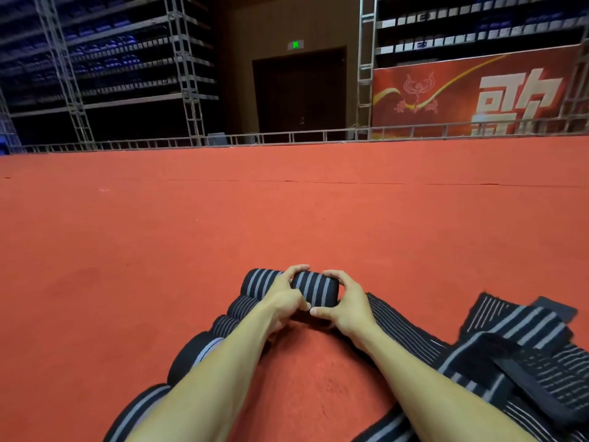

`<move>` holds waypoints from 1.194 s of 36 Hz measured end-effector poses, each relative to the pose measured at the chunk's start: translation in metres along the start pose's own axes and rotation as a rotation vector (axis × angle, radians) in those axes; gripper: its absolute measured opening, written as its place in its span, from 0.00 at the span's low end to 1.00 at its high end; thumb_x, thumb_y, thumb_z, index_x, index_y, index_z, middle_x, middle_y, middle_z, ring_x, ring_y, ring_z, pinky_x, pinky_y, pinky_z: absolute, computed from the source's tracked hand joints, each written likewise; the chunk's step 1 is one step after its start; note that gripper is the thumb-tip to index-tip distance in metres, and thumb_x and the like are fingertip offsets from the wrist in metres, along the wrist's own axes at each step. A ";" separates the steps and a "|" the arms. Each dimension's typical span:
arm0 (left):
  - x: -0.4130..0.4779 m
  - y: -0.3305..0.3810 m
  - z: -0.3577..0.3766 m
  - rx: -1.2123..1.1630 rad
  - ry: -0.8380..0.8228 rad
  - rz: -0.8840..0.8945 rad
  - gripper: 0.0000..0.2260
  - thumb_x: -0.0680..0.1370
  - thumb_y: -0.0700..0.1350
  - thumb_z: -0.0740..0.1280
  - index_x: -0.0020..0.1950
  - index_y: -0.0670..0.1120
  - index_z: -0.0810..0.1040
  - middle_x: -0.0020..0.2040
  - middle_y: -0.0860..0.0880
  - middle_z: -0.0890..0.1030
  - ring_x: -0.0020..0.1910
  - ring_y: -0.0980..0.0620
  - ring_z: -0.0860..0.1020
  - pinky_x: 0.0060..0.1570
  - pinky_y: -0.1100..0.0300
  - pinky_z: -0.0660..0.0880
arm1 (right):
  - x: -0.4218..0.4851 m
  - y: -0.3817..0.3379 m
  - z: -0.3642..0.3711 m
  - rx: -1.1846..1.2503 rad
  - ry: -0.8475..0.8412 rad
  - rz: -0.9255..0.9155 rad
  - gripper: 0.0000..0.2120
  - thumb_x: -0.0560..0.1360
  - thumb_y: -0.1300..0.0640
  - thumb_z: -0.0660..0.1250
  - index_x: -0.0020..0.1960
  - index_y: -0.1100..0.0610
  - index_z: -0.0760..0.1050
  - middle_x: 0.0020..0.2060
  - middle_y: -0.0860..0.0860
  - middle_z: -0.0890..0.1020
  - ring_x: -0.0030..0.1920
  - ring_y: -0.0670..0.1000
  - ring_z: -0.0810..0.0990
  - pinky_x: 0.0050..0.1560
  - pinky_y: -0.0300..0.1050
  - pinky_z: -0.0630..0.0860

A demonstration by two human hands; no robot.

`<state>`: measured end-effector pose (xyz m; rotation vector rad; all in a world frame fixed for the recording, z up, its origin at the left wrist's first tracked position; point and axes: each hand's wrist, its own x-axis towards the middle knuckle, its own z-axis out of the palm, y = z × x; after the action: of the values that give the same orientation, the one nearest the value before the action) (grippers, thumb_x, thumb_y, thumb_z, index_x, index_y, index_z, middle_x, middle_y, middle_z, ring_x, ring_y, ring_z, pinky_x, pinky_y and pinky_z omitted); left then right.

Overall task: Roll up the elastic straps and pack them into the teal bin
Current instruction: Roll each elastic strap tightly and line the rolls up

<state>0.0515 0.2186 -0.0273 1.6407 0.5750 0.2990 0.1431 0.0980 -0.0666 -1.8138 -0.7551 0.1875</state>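
Note:
A black roll of elastic strap with grey stripes (315,288) lies on the red carpet in front of me. My left hand (287,298) grips its left side, fingers curled over the top. My right hand (342,301) grips its right end, thumb low at the front. Another rolled strap (256,280) sits just left of it, and several more rolls (229,320) line up toward me under my left forearm. Unrolled striped straps (516,346) lie in a loose pile at the right. No teal bin is in view.
Red carpet (287,218) stretches wide ahead. A low metal rail (287,137) bounds its far edge, with truss towers, dark seating tiers, a door and a red banner (478,97) behind it.

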 end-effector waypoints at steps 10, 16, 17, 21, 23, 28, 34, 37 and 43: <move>0.008 -0.010 0.004 -0.048 -0.056 0.053 0.35 0.70 0.24 0.66 0.67 0.57 0.74 0.62 0.42 0.75 0.53 0.46 0.79 0.52 0.53 0.81 | 0.004 0.015 -0.010 -0.100 -0.016 -0.108 0.38 0.58 0.53 0.83 0.64 0.40 0.72 0.61 0.42 0.77 0.59 0.49 0.79 0.63 0.54 0.75; 0.015 -0.008 0.014 -0.104 -0.082 0.075 0.28 0.73 0.31 0.72 0.70 0.51 0.74 0.63 0.44 0.77 0.54 0.50 0.80 0.43 0.63 0.79 | 0.008 0.022 -0.022 -0.127 -0.023 -0.118 0.38 0.56 0.50 0.82 0.61 0.35 0.70 0.59 0.41 0.78 0.56 0.48 0.81 0.60 0.55 0.78; 0.018 -0.008 0.011 -0.087 -0.071 0.070 0.29 0.73 0.31 0.72 0.70 0.51 0.74 0.63 0.44 0.76 0.56 0.48 0.80 0.47 0.59 0.80 | 0.007 0.021 -0.021 -0.129 -0.025 -0.116 0.37 0.56 0.49 0.82 0.61 0.35 0.70 0.59 0.41 0.78 0.56 0.48 0.81 0.58 0.56 0.79; 0.027 -0.006 0.004 0.039 -0.071 0.059 0.29 0.72 0.33 0.74 0.68 0.54 0.74 0.65 0.44 0.76 0.59 0.47 0.79 0.58 0.50 0.79 | 0.008 0.023 -0.017 -0.149 -0.033 -0.113 0.37 0.56 0.46 0.82 0.61 0.36 0.70 0.57 0.42 0.78 0.54 0.49 0.81 0.54 0.56 0.81; 0.025 -0.006 0.004 0.156 -0.056 0.099 0.29 0.73 0.37 0.75 0.71 0.54 0.72 0.66 0.47 0.76 0.62 0.49 0.78 0.64 0.53 0.75 | 0.009 0.023 -0.015 -0.164 -0.029 -0.118 0.37 0.56 0.47 0.82 0.62 0.38 0.71 0.57 0.43 0.79 0.55 0.50 0.81 0.56 0.55 0.80; 0.015 -0.023 0.015 0.378 0.163 0.283 0.27 0.75 0.43 0.74 0.74 0.48 0.71 0.70 0.51 0.74 0.70 0.54 0.70 0.67 0.65 0.63 | 0.008 0.018 -0.016 -0.233 -0.024 -0.109 0.36 0.62 0.50 0.82 0.67 0.47 0.73 0.60 0.46 0.80 0.60 0.48 0.78 0.65 0.48 0.73; 0.014 -0.028 0.018 0.328 0.203 0.266 0.26 0.75 0.44 0.74 0.72 0.48 0.73 0.70 0.50 0.75 0.69 0.54 0.71 0.70 0.62 0.65 | 0.010 0.016 -0.020 -0.110 -0.015 -0.023 0.29 0.68 0.47 0.78 0.67 0.47 0.74 0.61 0.46 0.80 0.60 0.46 0.78 0.65 0.49 0.74; 0.018 -0.030 0.017 0.329 0.198 0.238 0.25 0.75 0.44 0.74 0.71 0.47 0.73 0.69 0.50 0.76 0.69 0.53 0.72 0.67 0.64 0.66 | 0.012 0.017 -0.021 -0.051 0.031 0.009 0.23 0.71 0.52 0.77 0.64 0.49 0.76 0.60 0.49 0.80 0.56 0.47 0.80 0.54 0.40 0.78; 0.016 -0.023 0.018 0.446 0.200 0.235 0.25 0.77 0.45 0.73 0.73 0.46 0.71 0.69 0.48 0.75 0.69 0.50 0.72 0.66 0.62 0.65 | 0.017 0.013 -0.022 -0.156 -0.018 0.013 0.22 0.71 0.50 0.75 0.64 0.50 0.76 0.59 0.49 0.81 0.54 0.49 0.81 0.49 0.39 0.77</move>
<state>0.0698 0.2137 -0.0547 2.1317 0.6308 0.5413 0.1719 0.0878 -0.0655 -1.9670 -0.7889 0.1579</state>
